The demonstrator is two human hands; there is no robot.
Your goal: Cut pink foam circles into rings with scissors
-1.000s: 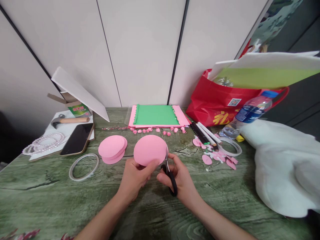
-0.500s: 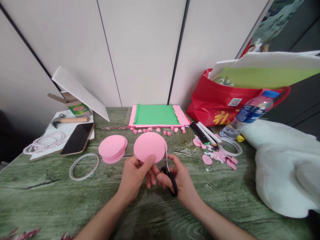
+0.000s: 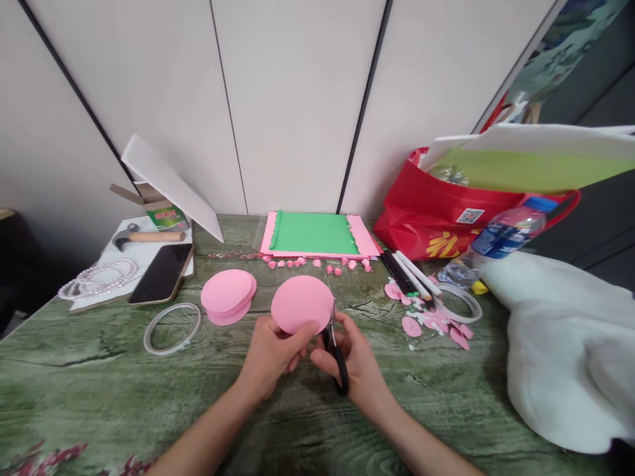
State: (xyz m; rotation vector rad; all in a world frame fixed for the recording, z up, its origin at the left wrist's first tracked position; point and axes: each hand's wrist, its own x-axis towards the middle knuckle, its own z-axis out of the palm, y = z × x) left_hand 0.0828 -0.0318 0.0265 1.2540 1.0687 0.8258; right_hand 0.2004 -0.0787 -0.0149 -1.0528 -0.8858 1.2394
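Observation:
A pink paper circle (image 3: 301,301) is pinched between the thumb and fingers of my left hand (image 3: 275,354), held at its lower edge above the table. My right hand (image 3: 354,363) grips black-handled scissors (image 3: 340,363), whose blades point up along the circle's right edge. Whether the blades touch the paper I cannot tell. Left of my left hand lies a stack of pink paper circles (image 3: 227,292). Beyond the held circle, a row of small pink paper pieces (image 3: 316,263) lies in front of green paper (image 3: 317,233) on pink sheets.
On the left are a tape roll (image 3: 149,337), a phone (image 3: 161,274), a hammer (image 3: 153,237) and beads (image 3: 106,272). Right are markers (image 3: 399,274), pink scraps (image 3: 411,326), another tape roll (image 3: 477,309), a bottle (image 3: 506,235), a red bag (image 3: 411,205) and a white bulky object (image 3: 550,357).
The view has shifted slightly, moving most things a little right and down in the picture. My hands still hold the circle and scissors; the scissors appear turned more edge-on.

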